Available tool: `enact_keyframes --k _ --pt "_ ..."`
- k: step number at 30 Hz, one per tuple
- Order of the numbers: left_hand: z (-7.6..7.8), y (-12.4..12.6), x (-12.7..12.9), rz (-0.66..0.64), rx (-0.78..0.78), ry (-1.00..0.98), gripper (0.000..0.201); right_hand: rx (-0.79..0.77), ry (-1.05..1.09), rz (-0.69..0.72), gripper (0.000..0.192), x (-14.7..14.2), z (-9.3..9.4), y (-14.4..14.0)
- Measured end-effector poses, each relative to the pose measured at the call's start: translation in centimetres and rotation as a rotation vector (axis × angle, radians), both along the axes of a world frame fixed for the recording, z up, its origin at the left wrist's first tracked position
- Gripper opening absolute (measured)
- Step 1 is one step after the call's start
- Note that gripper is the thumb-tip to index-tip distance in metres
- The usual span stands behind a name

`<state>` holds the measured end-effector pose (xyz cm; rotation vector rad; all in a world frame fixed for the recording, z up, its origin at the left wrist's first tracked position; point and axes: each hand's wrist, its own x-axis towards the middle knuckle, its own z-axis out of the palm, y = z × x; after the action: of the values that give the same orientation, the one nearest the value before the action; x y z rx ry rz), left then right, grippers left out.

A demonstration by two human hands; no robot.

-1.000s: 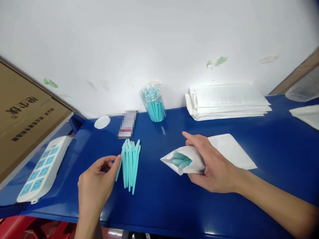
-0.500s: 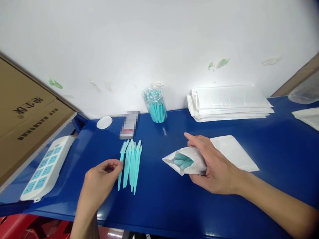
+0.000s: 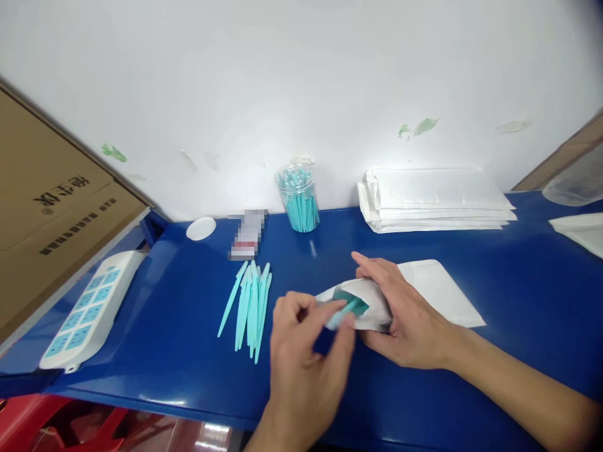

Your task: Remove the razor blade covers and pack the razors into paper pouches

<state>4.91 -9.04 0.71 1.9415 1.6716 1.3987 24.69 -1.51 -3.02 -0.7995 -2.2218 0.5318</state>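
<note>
Blue table [image 3: 518,295] against a white wall. Right hand [image 3: 405,314] wrapped around a white pouch [image 3: 372,301], grip closed on it, mouth held open toward the left. Left hand [image 3: 306,351] now up at the pouch mouth, no longer by the pile of teal sticks [image 3: 249,304]; fingers pinched on one teal stick [image 3: 340,314], tip going in. One more stick going into the pouch, more waiting. Jar of sticks [image 3: 299,196] and stack of pouches [image 3: 433,201] farther back.
</note>
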Motion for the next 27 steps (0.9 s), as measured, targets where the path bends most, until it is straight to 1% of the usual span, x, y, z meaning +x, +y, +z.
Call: enact_keyframes --k 1,2,3,4,5,6,7,9,10,12,15,17,19,21,22,24,25,26,27 --pt "0.0 0.0 -0.3 -0.042 -0.051 0.036 0.028 0.005 0.000 -0.005 0.103 0.0 0.0 0.0" --pt "0.0 0.0 -1.1 -0.046 -0.093 0.058 0.034 0.003 -0.001 -0.012 0.102 0.0 0.0 0.0" --pt "0.0 -0.1 -2.5 -0.010 -0.120 0.080 0.037 -0.001 -0.002 -0.018 0.101 0.1 0.1 0.0" --pt "-0.1 -0.1 -4.3 0.067 -0.152 0.117 0.036 -0.008 -0.003 -0.021 0.101 0.1 0.1 0.0" --pt "-0.2 -0.2 -6.3 0.170 -0.164 0.170 0.029 -0.014 -0.003 -0.023 0.101 0.1 0.1 0.0" --pt "-0.3 -0.1 -8.5 0.308 -0.183 0.246 0.030 -0.020 -0.006 -0.021 0.100 0.1 0.1 0.0" --pt "-0.3 0.1 -10.6 0.420 -0.246 0.346 0.035 -0.023 -0.012 -0.017 0.100 0.1 0.1 0.0" --pt "-0.4 0.8 -13.9 0.515 -0.323 0.419 0.036 -0.019 -0.023 -0.011 0.100 0.0 0.1 0.0" --pt "-0.4 1.3 -15.0 0.530 -0.365 0.448 0.035 -0.015 -0.023 -0.010 0.100 -0.1 0.1 0.1" --pt "-0.4 2.4 -16.1 0.522 -0.439 0.476 0.031 -0.010 -0.019 -0.008 0.100 -0.2 0.1 0.1" --pt "-0.3 3.8 -16.7 0.466 -0.561 0.463 0.023 -0.022 -0.021 -0.009 0.101 -0.1 0.2 0.0" --pt "-0.1 4.2 -17.1 0.426 -0.632 0.416 0.022 -0.037 -0.033 -0.009 0.101 -0.1 0.2 0.0" --pt "0.3 4.0 -17.5 0.390 -0.677 0.350 0.026 -0.044 -0.038 -0.010 0.102 0.0 0.2 0.0" --pt "0.7 3.1 -17.3 0.365 -0.689 0.276 0.032 -0.048 -0.041 -0.009 0.103 0.0 0.1 0.0" --pt "0.9 2.5 -16.6 0.364 -0.657 0.193 0.034 -0.051 -0.043 -0.007 0.103 0.0 0.1 0.0" --pt "1.1 1.2 -14.1 0.384 -0.499 -0.075 0.034 -0.057 -0.042 -0.002 0.104 -0.1 0.0 0.0" --pt "1.2 0.7 -12.2 0.411 -0.358 -0.257 0.032 -0.055 -0.039 -0.001 0.104 -0.1 0.0 0.0" --pt "1.2 0.3 -10.1 0.416 -0.240 -0.377 0.030 -0.048 -0.034 -0.001 0.103 -0.2 0.0 0.0" --pt "1.3 0.1 -7.9 0.389 -0.165 -0.422 0.027 -0.036 -0.026 -0.002 0.103 -0.2 0.0 0.0"
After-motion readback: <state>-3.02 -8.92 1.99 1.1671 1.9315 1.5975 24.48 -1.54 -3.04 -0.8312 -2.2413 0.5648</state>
